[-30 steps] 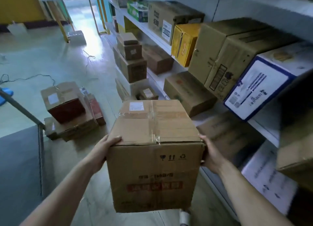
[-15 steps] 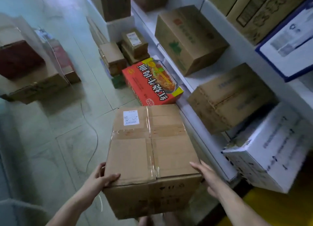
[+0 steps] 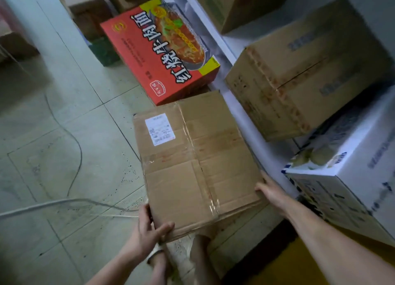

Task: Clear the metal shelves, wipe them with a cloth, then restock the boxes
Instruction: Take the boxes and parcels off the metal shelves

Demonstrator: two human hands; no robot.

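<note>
A taped brown cardboard box [image 3: 192,165] with a white shipping label is low down by the floor, beside the white metal shelf [image 3: 252,135]. My left hand [image 3: 149,231] grips its near left corner, thumb on top. My right hand [image 3: 271,190] presses on its near right edge next to the shelf. Whether the box rests on the floor I cannot tell. A red noodle carton [image 3: 162,56] lies just beyond it, leaning at the shelf's edge.
The shelf holds a brown carton [image 3: 303,75] and a white and blue carton [image 3: 352,177], with another brown carton [image 3: 239,2] further back. More boxes [image 3: 89,17] stand on the tiled floor behind. A cable [image 3: 74,152] trails across the floor at left.
The box has gone down from chest height towards the floor beside the shelf. My view has tilted downward, and both hands have stayed on the box.
</note>
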